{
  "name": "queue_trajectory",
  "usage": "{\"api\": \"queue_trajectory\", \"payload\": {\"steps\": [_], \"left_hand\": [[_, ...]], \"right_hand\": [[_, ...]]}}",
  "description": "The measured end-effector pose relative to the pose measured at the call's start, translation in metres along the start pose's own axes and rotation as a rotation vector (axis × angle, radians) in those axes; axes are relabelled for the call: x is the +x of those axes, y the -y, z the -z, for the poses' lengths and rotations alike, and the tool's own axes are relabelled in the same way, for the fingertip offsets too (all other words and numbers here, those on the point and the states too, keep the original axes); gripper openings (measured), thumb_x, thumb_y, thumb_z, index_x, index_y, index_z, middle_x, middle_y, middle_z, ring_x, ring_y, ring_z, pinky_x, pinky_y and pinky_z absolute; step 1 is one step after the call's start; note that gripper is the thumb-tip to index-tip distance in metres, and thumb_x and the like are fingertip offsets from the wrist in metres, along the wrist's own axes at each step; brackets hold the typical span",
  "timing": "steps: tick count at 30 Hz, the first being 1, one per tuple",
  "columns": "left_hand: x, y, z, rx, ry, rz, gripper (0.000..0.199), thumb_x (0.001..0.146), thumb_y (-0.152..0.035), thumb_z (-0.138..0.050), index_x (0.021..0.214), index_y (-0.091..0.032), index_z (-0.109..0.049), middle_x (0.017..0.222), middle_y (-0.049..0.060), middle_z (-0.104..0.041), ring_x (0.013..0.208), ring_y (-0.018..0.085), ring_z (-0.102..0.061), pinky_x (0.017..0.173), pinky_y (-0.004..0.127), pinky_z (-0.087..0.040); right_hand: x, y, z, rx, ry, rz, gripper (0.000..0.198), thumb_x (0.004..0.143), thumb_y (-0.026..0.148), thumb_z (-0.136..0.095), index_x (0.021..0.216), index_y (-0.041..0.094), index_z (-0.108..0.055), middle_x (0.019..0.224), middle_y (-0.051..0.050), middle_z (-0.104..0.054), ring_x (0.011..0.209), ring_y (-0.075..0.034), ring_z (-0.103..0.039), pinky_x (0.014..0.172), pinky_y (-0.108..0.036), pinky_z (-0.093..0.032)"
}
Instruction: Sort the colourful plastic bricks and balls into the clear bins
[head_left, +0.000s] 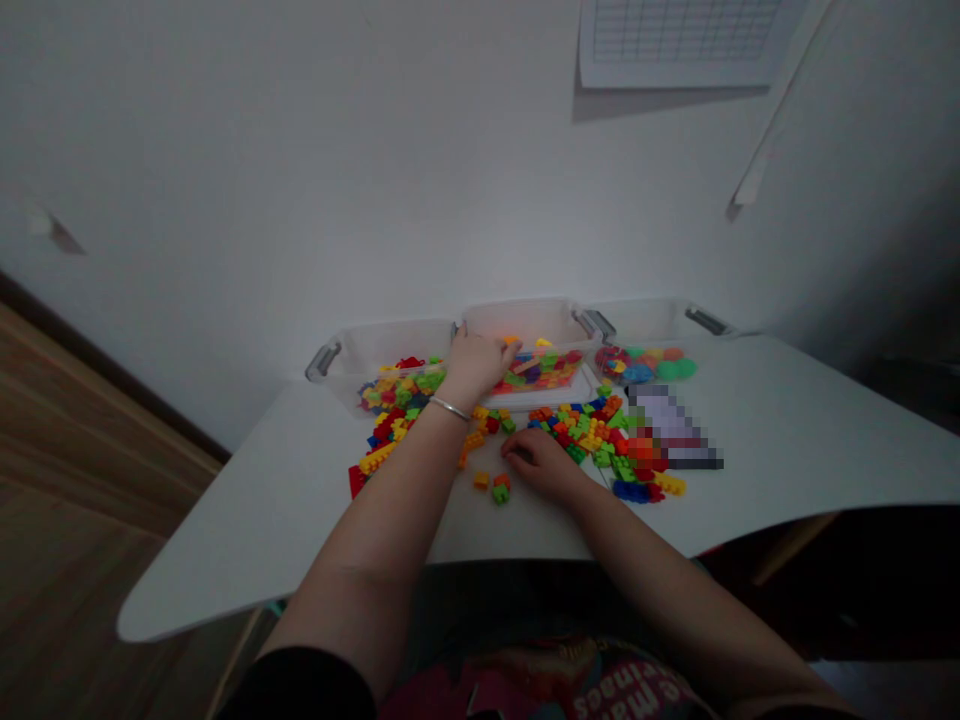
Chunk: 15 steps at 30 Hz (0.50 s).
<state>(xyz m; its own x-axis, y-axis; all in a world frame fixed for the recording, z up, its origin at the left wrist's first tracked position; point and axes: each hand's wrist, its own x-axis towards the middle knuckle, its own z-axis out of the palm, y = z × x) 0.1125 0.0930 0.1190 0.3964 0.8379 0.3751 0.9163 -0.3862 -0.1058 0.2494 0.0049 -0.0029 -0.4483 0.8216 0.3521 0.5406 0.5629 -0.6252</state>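
My left hand [478, 362], a bracelet [450, 407] at its wrist, reaches over the front of the middle clear plastic bin [525, 322]. Its thumb stands apart from the fingers, which are partly hidden. An orange piece [511, 341] shows close to the thumb. My right hand [546, 462] rests low over the table with its fingers curled in; whatever they may hold is hidden. Just left of it lie a yellow-orange brick [481, 481] and a green brick [501, 494] touching an orange one. Loose toy bricks [589, 430] spread behind and beside both hands.
A left bin [397, 345] and a right bin [645, 322] flank the middle one along the wall, each with colourful pieces. A pixelated flat object [675, 425] lies right of the bricks. The white table [795, 440] has a curved front edge. A printed sheet [675, 45] hangs above.
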Motion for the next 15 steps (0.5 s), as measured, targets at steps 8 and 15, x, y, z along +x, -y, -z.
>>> {"api": "queue_trajectory", "payload": {"steps": [8, 15], "left_hand": [[0.002, 0.009, -0.002, -0.335, -0.055, 0.02, 0.037, 0.097, -0.036, -0.038, 0.114, -0.022, -0.069, 0.112, 0.007, -0.073, 0.107, 0.022, -0.063, 0.112, 0.049, -0.025], [-0.024, 0.015, 0.023, -0.518, -0.416, 0.091, 0.026, 0.092, -0.022, -0.043, 0.107, -0.016, -0.063, 0.109, 0.009, -0.065, 0.1, 0.018, -0.058, 0.093, 0.032, -0.045]], "right_hand": [[0.0, -0.001, 0.0, -0.001, 0.005, -0.023, 0.013, 0.081, 0.012, -0.057, 0.084, 0.018, -0.068, 0.088, -0.007, -0.07, 0.086, -0.02, -0.062, 0.083, -0.035, -0.047], [0.0, 0.0, 0.001, 0.022, -0.008, -0.025, 0.013, 0.08, 0.011, -0.058, 0.083, 0.018, -0.068, 0.088, -0.007, -0.07, 0.088, -0.022, -0.063, 0.084, -0.035, -0.046]]}}
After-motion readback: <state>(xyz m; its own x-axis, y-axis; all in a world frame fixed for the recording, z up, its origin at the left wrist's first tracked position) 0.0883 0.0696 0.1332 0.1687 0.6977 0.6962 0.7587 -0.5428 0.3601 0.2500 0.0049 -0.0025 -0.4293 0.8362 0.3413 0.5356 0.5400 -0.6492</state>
